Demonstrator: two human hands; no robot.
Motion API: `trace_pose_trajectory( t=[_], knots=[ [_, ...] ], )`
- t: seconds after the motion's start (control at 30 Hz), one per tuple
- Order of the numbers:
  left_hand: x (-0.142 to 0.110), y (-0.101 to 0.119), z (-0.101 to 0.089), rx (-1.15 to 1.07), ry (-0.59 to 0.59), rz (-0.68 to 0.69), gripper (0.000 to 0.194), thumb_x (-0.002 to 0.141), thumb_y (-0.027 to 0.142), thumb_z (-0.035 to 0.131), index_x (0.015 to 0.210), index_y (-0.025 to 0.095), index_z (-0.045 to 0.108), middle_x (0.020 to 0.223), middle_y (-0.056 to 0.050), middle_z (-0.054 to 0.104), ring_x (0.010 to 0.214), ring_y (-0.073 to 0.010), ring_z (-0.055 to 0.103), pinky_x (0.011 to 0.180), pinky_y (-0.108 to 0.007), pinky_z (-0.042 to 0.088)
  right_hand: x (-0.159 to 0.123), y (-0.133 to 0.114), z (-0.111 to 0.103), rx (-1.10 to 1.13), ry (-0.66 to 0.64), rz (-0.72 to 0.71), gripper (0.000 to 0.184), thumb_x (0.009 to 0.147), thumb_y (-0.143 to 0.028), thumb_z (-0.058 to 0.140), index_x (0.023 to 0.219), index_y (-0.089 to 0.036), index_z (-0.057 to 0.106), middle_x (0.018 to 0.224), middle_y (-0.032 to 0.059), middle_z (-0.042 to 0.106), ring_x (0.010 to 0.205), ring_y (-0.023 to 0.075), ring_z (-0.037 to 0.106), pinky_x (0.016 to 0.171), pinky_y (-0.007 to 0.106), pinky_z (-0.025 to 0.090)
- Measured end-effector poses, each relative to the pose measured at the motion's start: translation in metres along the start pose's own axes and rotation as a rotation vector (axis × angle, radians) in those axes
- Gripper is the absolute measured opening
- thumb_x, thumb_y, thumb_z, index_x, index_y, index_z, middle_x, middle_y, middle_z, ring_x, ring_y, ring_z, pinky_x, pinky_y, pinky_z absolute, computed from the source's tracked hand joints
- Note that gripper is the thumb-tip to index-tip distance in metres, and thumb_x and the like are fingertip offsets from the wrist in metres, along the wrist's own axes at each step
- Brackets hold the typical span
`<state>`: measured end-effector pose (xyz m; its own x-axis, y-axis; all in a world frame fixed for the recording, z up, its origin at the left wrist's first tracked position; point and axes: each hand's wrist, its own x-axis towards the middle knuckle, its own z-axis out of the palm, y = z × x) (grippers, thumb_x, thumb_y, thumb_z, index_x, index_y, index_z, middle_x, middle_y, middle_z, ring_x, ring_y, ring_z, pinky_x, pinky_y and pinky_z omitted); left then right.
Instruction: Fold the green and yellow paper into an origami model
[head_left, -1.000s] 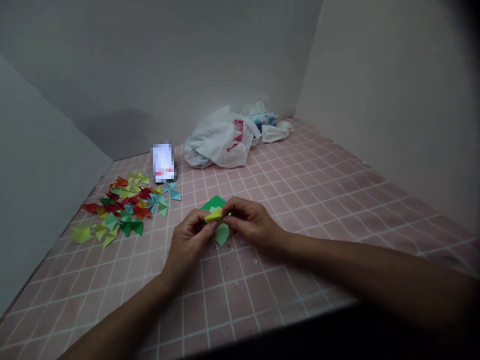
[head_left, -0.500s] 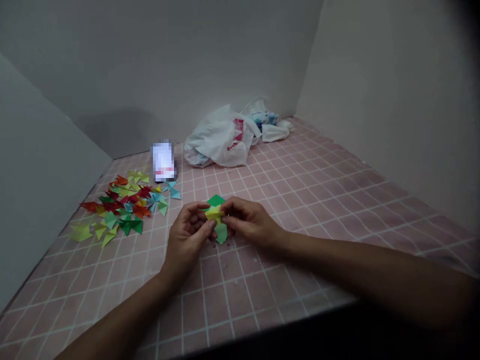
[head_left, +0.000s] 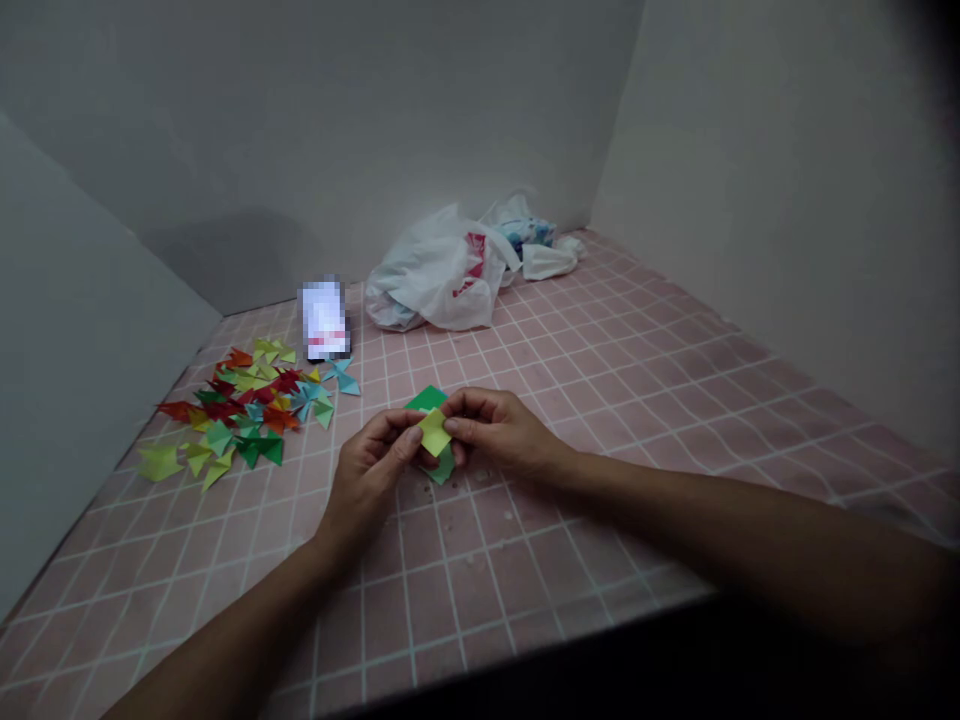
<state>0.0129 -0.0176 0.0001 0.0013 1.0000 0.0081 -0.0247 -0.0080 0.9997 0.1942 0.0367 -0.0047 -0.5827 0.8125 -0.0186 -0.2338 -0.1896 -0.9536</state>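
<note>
My left hand (head_left: pixel 371 470) and my right hand (head_left: pixel 499 430) meet over the middle of the pink tiled table (head_left: pixel 600 400). Both pinch a small yellow-green paper piece (head_left: pixel 434 432) between thumbs and fingertips; it shows a flat, roughly square face. Beneath the hands lies a stack of green paper sheets (head_left: pixel 427 400), with a paler green corner (head_left: pixel 442 468) poking out below the fingers.
A pile of several folded paper shapes (head_left: pixel 240 410) in red, green, yellow and blue lies at the left. A small blurred white object (head_left: pixel 325 320) stands behind it. White plastic bags (head_left: pixel 450 270) sit in the far corner. Grey walls close in three sides.
The yellow-green piece has been turned from an edge-on fold to a flat face toward me. Both hands have stayed in place, with the view shifted slightly.
</note>
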Motion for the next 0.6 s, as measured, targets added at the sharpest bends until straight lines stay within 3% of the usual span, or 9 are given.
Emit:
trace_pose_trajectory(
  t=[0.27,0.6],
  knots=[
    [0.0051,0.0021,0.0031,-0.094,0.147,-0.074,0.025,0.079,0.035,0.079,0.09,0.016,0.069,0.078,-0.001,0.072,0.065,-0.0143,0.069,0.065,-0.027,0.058,0.0027,0.002,0.0,0.044,-0.151,-0.052,0.026,0.075,-0.018,0.076,0.096,-0.018,0.06,0.078,-0.0021,0.068,0.065,0.0099,0.063,0.062,0.024,0.053],
    [0.0027,0.0079,0.0063,-0.158,0.114,-0.131,0.031,0.075,0.036,0.081,0.092,0.014,0.068,0.074,-0.002,0.074,0.061,-0.0148,0.071,0.062,-0.025,0.057,0.0039,-0.0006,-0.0027,-0.024,-0.091,-0.083,0.018,0.082,-0.027,0.072,0.092,-0.017,0.061,0.072,-0.004,0.062,0.059,0.0084,0.058,0.059,0.024,0.051]
  ],
)
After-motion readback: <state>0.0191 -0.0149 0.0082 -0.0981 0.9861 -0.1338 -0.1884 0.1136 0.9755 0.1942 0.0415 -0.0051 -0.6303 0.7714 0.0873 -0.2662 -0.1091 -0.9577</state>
